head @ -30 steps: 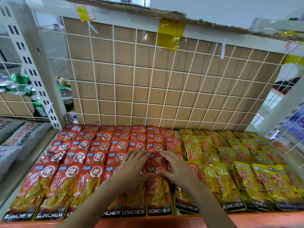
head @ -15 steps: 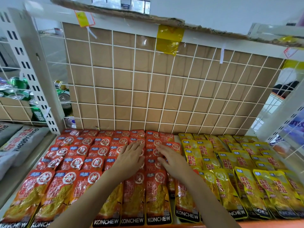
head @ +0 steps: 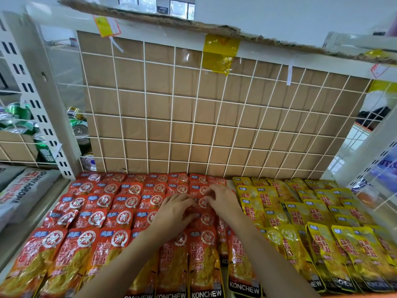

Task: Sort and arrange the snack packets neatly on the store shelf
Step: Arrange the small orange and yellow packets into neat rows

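Red snack packets lie in overlapping rows across the left and middle of the shelf. Yellow snack packets fill the right part in the same way. My left hand rests palm down on the red packets in the middle rows, fingers stretched toward the right. Beside it, my right hand has its fingertips curled onto the top edge of a red packet in the rightmost red column. Both forearms cover parts of the front packets.
A white wire grid backed with cardboard closes the back of the shelf. A white slotted upright stands at the left, with green cans behind it. Grey bags lie on the neighbouring shelf to the left.
Both hands have slid from the front-middle rows toward the back of the shelf along the red columns. The right hand's fingers have gone from flat to curled on a packet edge.
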Demonstrator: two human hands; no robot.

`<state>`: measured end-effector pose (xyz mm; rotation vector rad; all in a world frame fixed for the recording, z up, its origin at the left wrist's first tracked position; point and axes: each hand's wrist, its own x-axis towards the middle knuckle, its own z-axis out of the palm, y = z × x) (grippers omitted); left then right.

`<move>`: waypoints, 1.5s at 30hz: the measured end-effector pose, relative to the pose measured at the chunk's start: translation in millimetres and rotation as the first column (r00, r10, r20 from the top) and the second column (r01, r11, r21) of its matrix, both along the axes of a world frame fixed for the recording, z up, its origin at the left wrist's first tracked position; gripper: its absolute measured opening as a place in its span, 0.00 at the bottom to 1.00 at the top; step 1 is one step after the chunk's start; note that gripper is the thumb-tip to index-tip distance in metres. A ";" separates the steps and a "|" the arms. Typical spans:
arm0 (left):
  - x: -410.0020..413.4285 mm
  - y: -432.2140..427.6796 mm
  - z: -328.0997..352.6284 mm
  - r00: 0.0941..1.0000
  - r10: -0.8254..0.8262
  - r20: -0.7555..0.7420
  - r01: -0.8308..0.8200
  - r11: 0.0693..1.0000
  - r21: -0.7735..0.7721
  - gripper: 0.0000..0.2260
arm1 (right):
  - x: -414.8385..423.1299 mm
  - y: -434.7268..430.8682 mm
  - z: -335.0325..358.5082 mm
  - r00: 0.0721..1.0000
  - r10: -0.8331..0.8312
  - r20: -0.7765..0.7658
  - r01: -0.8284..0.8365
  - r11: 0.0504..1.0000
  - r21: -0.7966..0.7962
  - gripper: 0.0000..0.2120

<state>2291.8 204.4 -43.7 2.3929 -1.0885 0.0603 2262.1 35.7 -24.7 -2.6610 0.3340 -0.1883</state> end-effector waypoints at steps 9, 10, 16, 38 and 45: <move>1.0 1.1 -2.9 1.000 -0.004 0.011 0.005 0.998 -0.059 0.10 | 4.0 -3.5 -4.5 0.999 -0.033 0.010 0.032 0.995 0.092 0.05; 1.0 1.1 -2.9 1.000 -0.004 0.012 0.005 0.998 -0.056 0.10 | 4.2 -3.8 -5.2 0.999 -0.035 0.010 0.034 0.995 0.093 0.05; -0.5 2.0 0.5 1.000 0.001 0.000 -0.001 1.000 -0.025 0.11 | 4.6 -5.4 -8.2 0.999 -0.033 0.018 0.032 0.996 0.080 0.06; -4.8 -11.1 0.2 0.989 -0.147 0.009 0.134 0.923 0.360 0.38 | 40.6 -16.9 -1.9 0.993 -0.115 -0.011 0.115 0.985 0.128 0.05; -6.4 -10.7 -0.8 0.990 -0.138 0.004 0.128 0.929 0.347 0.37 | 39.3 -19.5 -1.4 0.993 -0.118 -0.015 0.118 0.983 0.142 0.05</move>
